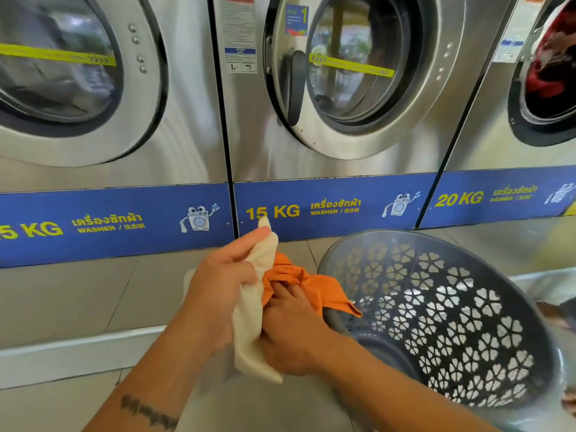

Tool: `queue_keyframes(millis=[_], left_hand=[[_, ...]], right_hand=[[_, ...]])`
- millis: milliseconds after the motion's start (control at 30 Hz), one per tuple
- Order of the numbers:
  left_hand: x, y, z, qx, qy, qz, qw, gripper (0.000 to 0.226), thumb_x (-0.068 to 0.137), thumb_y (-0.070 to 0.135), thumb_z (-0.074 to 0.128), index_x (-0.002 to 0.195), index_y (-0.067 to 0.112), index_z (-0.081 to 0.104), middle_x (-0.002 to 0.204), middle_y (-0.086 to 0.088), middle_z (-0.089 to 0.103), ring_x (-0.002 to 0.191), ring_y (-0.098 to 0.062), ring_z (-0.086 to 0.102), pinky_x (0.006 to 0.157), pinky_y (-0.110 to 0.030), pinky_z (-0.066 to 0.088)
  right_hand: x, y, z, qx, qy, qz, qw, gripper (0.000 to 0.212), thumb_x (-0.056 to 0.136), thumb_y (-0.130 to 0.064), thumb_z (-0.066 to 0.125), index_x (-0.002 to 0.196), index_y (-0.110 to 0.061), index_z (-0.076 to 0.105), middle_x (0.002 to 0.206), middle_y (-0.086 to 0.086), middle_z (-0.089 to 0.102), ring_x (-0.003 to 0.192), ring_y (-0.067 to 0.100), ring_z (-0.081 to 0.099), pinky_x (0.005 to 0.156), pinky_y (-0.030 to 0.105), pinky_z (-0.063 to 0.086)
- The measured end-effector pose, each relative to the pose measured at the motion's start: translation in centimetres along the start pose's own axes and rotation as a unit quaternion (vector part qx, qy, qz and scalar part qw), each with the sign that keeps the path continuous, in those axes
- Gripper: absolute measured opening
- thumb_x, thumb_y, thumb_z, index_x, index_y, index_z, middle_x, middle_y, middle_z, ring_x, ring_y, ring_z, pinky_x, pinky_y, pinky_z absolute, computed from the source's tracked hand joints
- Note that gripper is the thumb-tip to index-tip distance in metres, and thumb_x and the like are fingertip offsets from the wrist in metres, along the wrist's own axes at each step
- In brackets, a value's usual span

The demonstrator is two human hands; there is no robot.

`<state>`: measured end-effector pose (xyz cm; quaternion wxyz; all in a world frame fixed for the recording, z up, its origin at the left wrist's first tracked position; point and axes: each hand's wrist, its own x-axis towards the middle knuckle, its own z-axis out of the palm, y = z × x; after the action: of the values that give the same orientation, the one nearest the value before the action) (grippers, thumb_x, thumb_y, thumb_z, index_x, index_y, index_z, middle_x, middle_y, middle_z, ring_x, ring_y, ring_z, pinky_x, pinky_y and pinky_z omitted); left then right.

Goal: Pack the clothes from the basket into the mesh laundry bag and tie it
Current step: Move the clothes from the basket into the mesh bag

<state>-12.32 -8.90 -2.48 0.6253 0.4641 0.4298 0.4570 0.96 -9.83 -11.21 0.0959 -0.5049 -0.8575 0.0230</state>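
Note:
A cream mesh laundry bag (252, 319) hangs in front of me, and my left hand (224, 275) is closed around its upper edge. My right hand (290, 332) grips an orange garment (311, 285) right beside the bag; part of the cloth trails over the rim of the basket. The grey plastic basket (452, 322), with heart-shaped holes in its wall, lies tilted on the floor to the right. No clothes show in the part of its inside that I can see.
A row of steel front-loading washers (343, 88) stands right ahead, with a blue "15 KG" band along the bottom. The right-hand machine holds red laundry (554, 57). Grey floor tiles and a low white step (78, 353) lie below my arms.

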Motion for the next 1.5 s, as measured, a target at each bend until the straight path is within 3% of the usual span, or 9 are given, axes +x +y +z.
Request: queue_keyframes(millis=[200, 367, 567, 700, 800, 1000, 1100, 1267, 1500], left_hand=[[-0.9, -1.5, -3.2, -0.049, 0.103, -0.042, 0.993, 0.071, 0.075, -0.015, 0.034, 0.125, 0.022, 0.067, 0.126, -0.012, 0.065, 0.103, -0.037, 0.063, 0.081, -0.042, 0.053], [-1.9, -4.5, -5.2, -0.004, 0.143, -0.104, 0.984, 0.073, 0.066, -0.010, 0.041, 0.120, 0.030, 0.070, 0.123, -0.014, 0.064, 0.098, -0.038, 0.063, 0.074, -0.042, 0.055], [-5.4, -9.8, -4.4, 0.092, 0.173, -0.182, 0.964, 0.054, 0.089, -0.011, 0.041, 0.116, 0.025, 0.070, 0.102, -0.006, 0.060, 0.076, -0.018, 0.056, 0.058, -0.027, 0.047], [-6.3, -11.3, -7.3, 0.148, 0.182, -0.170, 0.957, 0.063, 0.085, -0.014, 0.037, 0.116, 0.031, 0.069, 0.115, -0.007, 0.060, 0.085, -0.020, 0.061, 0.069, -0.029, 0.051], [-6.9, -11.2, -9.1, 0.175, 0.191, -0.164, 0.952, 0.058, 0.088, -0.010, 0.037, 0.113, 0.031, 0.070, 0.110, 0.000, 0.058, 0.085, -0.014, 0.057, 0.065, -0.025, 0.046], [-7.0, -11.9, -9.9, 0.244, 0.153, -0.137, 0.948, 0.047, 0.093, 0.004, 0.044, 0.120, 0.032, 0.069, 0.118, 0.003, 0.062, 0.098, -0.015, 0.059, 0.089, -0.035, 0.051], [-6.8, -12.2, -10.1, 0.269, 0.134, -0.132, 0.944, 0.049, 0.092, 0.005, 0.045, 0.123, 0.037, 0.066, 0.117, 0.006, 0.062, 0.092, -0.014, 0.061, 0.082, -0.033, 0.053], [-6.2, -12.4, -10.9, 0.270, 0.142, -0.125, 0.944, 0.050, 0.094, 0.003, 0.046, 0.127, 0.037, 0.062, 0.105, 0.011, 0.061, 0.086, -0.010, 0.061, 0.071, -0.025, 0.053], [-5.9, -12.9, -12.0, 0.212, 0.154, -0.155, 0.953, 0.052, 0.091, -0.004, 0.047, 0.107, 0.038, 0.073, 0.108, 0.008, 0.066, 0.098, -0.017, 0.063, 0.088, -0.037, 0.054]], right_hand=[[0.7, -0.4, -0.1, 0.054, -0.051, -0.042, 0.996, 0.042, 0.084, -0.017, 0.060, 0.126, -0.018, 0.053, 0.119, 0.005, 0.063, 0.106, 0.028, 0.052, 0.093, 0.045, 0.044], [-0.6, -0.5, 0.6, 0.215, 0.033, 0.117, 0.969, 0.040, 0.073, -0.032, 0.053, 0.110, -0.027, 0.038, 0.111, -0.003, 0.045, 0.097, 0.024, 0.054, 0.078, 0.046, 0.051], [-2.8, -2.1, 6.4, 0.139, -0.205, 0.123, 0.961, 0.045, 0.083, -0.050, 0.047, 0.122, -0.027, 0.052, 0.125, 0.002, 0.055, 0.110, 0.029, 0.057, 0.091, 0.045, 0.052], [-4.4, -4.5, 10.4, 0.215, -0.106, 0.145, 0.960, 0.034, 0.087, -0.059, 0.046, 0.103, -0.033, 0.060, 0.100, -0.012, 0.066, 0.088, 0.009, 0.062, 0.081, 0.035, 0.054], [-4.4, -5.2, 10.4, 0.370, -0.055, 0.229, 0.899, 0.031, 0.081, -0.031, 0.070, 0.108, -0.037, 0.056, 0.098, -0.016, 0.067, 0.087, -0.010, 0.062, 0.073, 0.008, 0.048], [-3.7, -2.7, 12.5, 0.360, -0.073, 0.435, 0.822, 0.106, 0.061, -0.052, 0.083, 0.150, -0.040, 0.025, 0.155, 0.004, 0.027, 0.143, 0.031, 0.029, 0.117, 0.054, 0.031], [-4.3, -2.6, 12.7, 0.488, -0.109, 0.397, 0.770, 0.055, 0.079, -0.036, 0.079, 0.127, -0.038, 0.053, 0.130, -0.001, 0.064, 0.107, 0.016, 0.062, 0.103, 0.046, 0.050], [-2.8, -5.7, 12.4, 0.397, -0.017, 0.239, 0.886, 0.014, 0.081, -0.025, 0.066, 0.092, -0.034, 0.068, 0.090, -0.013, 0.071, 0.084, 0.010, 0.067, 0.077, 0.040, 0.058], [-1.9, -9.0, 13.1, 0.401, -0.177, 0.092, 0.894, 0.032, 0.087, -0.005, 0.047, 0.108, -0.017, 0.069, 0.110, 0.003, 0.070, 0.104, 0.025, 0.061, 0.092, 0.047, 0.052]])
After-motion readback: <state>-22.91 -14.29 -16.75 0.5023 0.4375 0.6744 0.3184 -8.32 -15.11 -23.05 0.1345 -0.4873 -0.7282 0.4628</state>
